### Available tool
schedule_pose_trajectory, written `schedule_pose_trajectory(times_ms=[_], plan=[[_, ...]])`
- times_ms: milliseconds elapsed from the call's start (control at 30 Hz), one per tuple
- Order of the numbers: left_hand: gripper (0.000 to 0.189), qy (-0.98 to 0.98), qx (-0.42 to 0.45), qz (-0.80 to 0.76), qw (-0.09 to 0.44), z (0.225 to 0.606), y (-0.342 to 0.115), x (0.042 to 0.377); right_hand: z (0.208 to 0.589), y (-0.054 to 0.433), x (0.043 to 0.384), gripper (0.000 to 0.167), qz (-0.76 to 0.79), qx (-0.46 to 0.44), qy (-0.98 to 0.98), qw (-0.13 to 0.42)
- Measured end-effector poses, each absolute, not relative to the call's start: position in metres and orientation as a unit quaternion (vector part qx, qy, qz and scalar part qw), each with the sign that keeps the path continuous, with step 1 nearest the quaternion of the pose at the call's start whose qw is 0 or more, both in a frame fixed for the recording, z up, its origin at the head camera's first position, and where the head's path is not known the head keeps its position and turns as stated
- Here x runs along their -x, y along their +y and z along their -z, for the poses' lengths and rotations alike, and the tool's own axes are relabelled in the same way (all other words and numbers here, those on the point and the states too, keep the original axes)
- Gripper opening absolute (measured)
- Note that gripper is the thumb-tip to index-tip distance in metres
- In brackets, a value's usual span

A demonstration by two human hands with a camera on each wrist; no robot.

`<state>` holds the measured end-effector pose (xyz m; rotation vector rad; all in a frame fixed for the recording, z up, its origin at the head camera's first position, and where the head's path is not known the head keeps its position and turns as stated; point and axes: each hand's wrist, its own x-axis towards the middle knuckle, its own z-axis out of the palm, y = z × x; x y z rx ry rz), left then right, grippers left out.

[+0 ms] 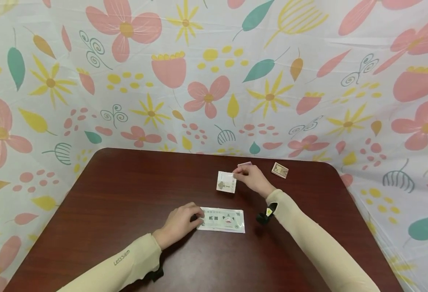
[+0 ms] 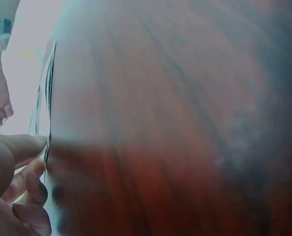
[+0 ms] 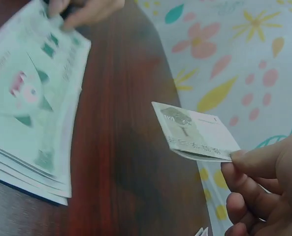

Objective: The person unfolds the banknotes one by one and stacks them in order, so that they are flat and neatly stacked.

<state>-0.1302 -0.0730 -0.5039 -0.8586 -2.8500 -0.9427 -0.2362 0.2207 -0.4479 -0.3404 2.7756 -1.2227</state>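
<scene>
In the head view a stack of pale green printed paper notes (image 1: 224, 220) lies on the table, with a cartoon figure on the top one. My left hand (image 1: 180, 223) pinches its left end between thumb and fingers; edge-on layers of the stack (image 2: 50, 88) show in the left wrist view. Farther back, my right hand (image 1: 254, 180) pinches a small folded note (image 1: 226, 182) by its right edge, held above the table. A tree print marks this folded note (image 3: 184, 130), whose layers part slightly along the fold in the right wrist view.
A pinkish folded note (image 1: 245, 164) lies behind my right hand, partly hidden. To its right is a small brown folded note (image 1: 280, 170) near the far edge of the dark wooden table (image 1: 126, 182). A flower-patterned cloth (image 1: 206, 97) hangs behind the table.
</scene>
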Motion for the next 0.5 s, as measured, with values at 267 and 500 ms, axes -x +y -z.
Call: schedule_pose_trajectory(times_ms=[267, 500], plan=[[0.010, -0.915, 0.273, 0.298, 0.013, 0.504, -0.073, 0.129, 0.445, 0.222, 0.206, 0.015, 0.430, 0.128, 0.892, 0.047], [0.009, -0.913, 0.273, 0.303, 0.012, 0.503, -0.072, 0.128, 0.445, 0.222, 0.181, 0.012, 0.440, 0.146, 0.883, 0.072]])
